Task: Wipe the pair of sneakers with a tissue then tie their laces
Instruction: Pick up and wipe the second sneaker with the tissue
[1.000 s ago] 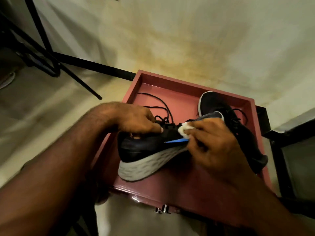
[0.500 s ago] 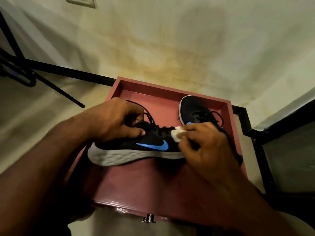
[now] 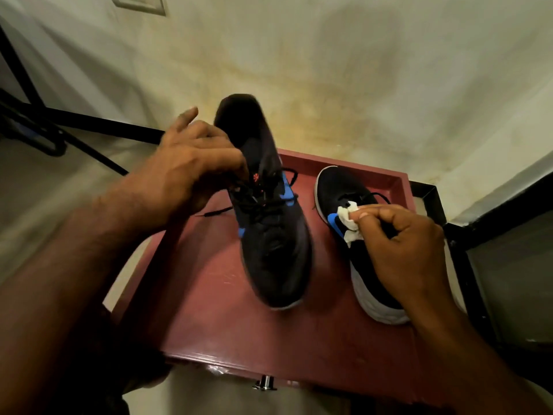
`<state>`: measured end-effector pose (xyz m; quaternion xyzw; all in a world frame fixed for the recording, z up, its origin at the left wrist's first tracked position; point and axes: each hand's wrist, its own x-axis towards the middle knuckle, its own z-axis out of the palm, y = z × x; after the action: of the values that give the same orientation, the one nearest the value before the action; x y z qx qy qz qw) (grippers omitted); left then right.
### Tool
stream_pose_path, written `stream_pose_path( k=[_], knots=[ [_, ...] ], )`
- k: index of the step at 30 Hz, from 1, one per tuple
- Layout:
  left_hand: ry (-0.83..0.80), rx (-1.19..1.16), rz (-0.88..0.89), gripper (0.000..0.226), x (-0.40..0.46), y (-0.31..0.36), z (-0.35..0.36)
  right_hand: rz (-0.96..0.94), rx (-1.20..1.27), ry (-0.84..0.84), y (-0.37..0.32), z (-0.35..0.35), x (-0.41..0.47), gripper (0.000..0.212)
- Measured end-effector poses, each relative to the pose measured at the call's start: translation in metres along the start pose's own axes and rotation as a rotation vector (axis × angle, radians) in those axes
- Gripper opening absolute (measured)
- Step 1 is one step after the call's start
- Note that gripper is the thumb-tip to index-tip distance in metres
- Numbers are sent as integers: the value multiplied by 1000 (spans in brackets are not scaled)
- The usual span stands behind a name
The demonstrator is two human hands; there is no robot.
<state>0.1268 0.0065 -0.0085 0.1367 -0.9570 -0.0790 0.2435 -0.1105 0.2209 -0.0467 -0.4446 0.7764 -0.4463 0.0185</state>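
Black with blue side marks, one sneaker (image 3: 270, 235) is tilted above the red drawer (image 3: 215, 310), its toe toward me and blurred, my left hand (image 3: 191, 166) closed around its collar and laces (image 3: 257, 202). Its mate (image 3: 356, 241) lies flat in the drawer, just right of the raised shoe. My right hand (image 3: 401, 250) pinches a crumpled white tissue (image 3: 347, 217) over that second sneaker. Behind the drawer rises a stained pale wall (image 3: 329, 70).

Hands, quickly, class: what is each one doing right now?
Left hand: closed on the lifted black sneaker at its laces.
Right hand: pinching a white tissue above the second sneaker.
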Motion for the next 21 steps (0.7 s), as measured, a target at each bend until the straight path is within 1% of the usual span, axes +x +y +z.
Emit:
stream_pose_path(
  k=[1,2,4,5,8,11,13,15,16,17,18,19,21],
  knots=[
    [-11,-89,-1,14,0,-5,5,-4,1,-2,0,1,0,16],
    [-27,-167,-5,22,1,-8,10,-9,1,-4,0,2,0,15],
    [-69,-286,-38,46,3,-9,23,-16,-6,-8,0,5,-1,14],
    [-99,-316,-71,48,3,-7,29,-16,-14,-12,0,6,-2,14],
    [-207,-324,-146,30,2,-3,41,-17,-29,-25,2,7,-4,13],
    [-382,-286,-226,18,0,-1,40,-20,-12,-19,0,7,-6,10],
    [-479,-251,-238,16,-2,3,38,-45,24,-50,-5,7,-8,8],
    [-516,-287,-250,18,-3,9,34,-99,41,-107,-12,8,-13,7],
    [-527,-321,-274,21,-3,12,34,-138,49,-137,-15,10,-18,8],
    [-544,-327,-299,30,-3,15,35,-181,69,-169,-20,13,-23,11],
    [-562,-279,-300,44,-2,18,38,-220,108,-212,-24,16,-29,16],
    [-583,-180,-266,58,-3,19,43,-258,150,-269,-28,19,-35,22],
    [-606,4,-198,70,-3,25,56,-369,151,-412,-34,28,-48,31]
  ],
)
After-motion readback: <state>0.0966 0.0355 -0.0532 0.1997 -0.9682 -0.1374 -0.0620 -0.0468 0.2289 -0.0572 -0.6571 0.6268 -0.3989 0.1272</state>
